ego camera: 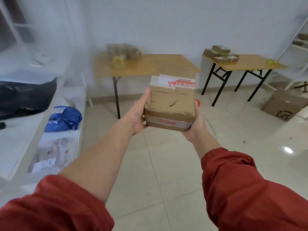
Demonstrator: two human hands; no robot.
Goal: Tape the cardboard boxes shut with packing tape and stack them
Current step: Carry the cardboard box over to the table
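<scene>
A small brown cardboard box [171, 102], wrapped in clear tape with red printing, is held in the air in front of me above the tiled floor. My left hand [139, 114] grips its left side and my right hand [195, 125] supports its right lower corner. Ahead stands a wooden folding table [158, 65] with several stacked small boxes [124, 50] and a yellow-cored roll of packing tape [118, 62] at its far left. A second table [246, 64] to the right holds more small boxes [220, 53] and another tape roll [271, 62].
A white counter runs along the left with a black bag [25, 97], a blue bag [65, 118] and white parcels [50, 155]. A larger cardboard box [283, 105] sits on the floor at right, near a white shelf frame [298, 44].
</scene>
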